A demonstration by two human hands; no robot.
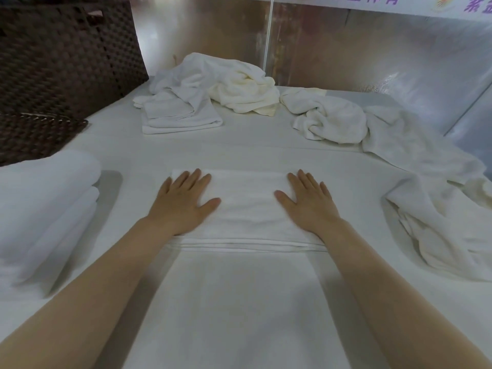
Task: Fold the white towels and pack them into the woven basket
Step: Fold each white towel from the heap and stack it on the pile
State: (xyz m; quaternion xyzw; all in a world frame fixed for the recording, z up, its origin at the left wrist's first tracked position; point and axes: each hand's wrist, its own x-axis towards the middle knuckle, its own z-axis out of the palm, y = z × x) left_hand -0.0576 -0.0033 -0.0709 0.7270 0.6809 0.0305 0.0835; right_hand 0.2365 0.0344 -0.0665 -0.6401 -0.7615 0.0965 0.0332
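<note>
A folded white towel [247,209] lies flat in front of me on the white-covered table, its layered edge facing me. My left hand [183,206] presses flat on its left part with straight fingers. My right hand [308,203] presses flat on its right part the same way. The dark brown woven basket [61,57] stands at the back left, its inside hidden from view.
A stack of folded towels [45,209] sits at the left. A smaller folded pile [181,118] lies behind, under a heap of crumpled towels [226,81]. More crumpled towels [330,118] spread along the right [439,222]. A shiny metal wall [332,49] closes the back.
</note>
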